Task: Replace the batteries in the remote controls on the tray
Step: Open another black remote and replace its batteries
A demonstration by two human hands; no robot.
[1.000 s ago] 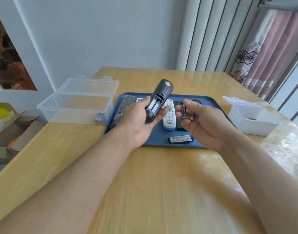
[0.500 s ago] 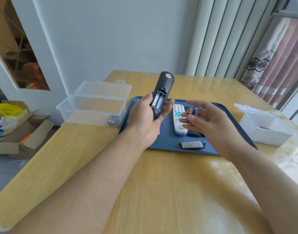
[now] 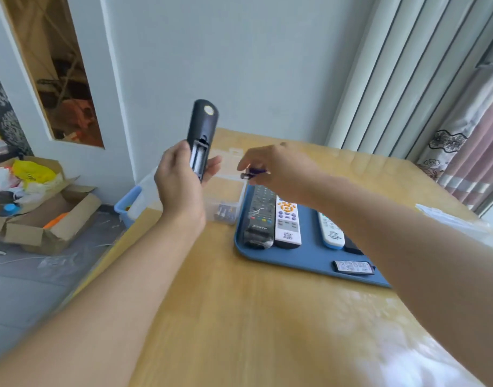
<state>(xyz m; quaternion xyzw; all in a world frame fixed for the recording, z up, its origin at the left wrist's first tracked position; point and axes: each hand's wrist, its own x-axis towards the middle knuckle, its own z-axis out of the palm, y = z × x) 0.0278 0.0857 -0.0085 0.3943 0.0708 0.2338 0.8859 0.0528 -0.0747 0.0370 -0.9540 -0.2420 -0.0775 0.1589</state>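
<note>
My left hand grips a black remote upright, back side toward me, its battery compartment uncovered and showing bare. My right hand pinches purple batteries above the clear plastic box, which holds a few batteries in its near corner. The blue tray on the wooden table carries a black remote, a white remote with orange buttons, a white and blue remote and a loose battery cover. My right forearm hides part of the tray.
A white container sits at the table's right edge, mostly blurred. Off the table's left edge, on the floor, stand an open cardboard box with clutter and a blue-rimmed bin. Curtains hang at the right.
My right hand has carried the purple batteries left, from over the tray to above the clear box. My left hand has lifted the black remote higher. The camera has swung left.
</note>
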